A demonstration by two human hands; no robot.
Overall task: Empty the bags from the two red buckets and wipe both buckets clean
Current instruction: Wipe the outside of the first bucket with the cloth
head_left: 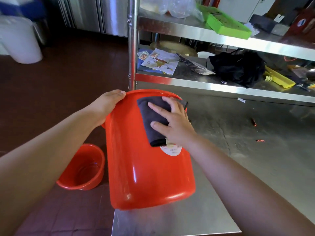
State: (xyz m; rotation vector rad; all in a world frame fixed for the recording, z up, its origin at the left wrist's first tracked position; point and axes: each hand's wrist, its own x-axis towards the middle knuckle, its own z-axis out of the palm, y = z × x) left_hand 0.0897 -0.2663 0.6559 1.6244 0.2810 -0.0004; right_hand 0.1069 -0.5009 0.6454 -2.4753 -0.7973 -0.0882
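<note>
Nearest, the red bucket (146,159) lies tipped on the steel table (213,193), its rim pointing away. The right hand (172,120) presses a dark cloth (153,120) flat against the bucket's outer wall with fingers spread, while the left hand (109,106) curls over the far-left rim to steady it. This looks like the outside wipe; next the bucket likely needs turning to reach unwiped wall. The second red bucket (81,169) stands on the floor, left, apparently bagless.

Big bucket (146,167) tipped on surface (238,150) edge, cloth (153,120) on its side. 2nd bucket (81,169) on floor (68,86) to left. Shelves (221,86) behind.
</note>
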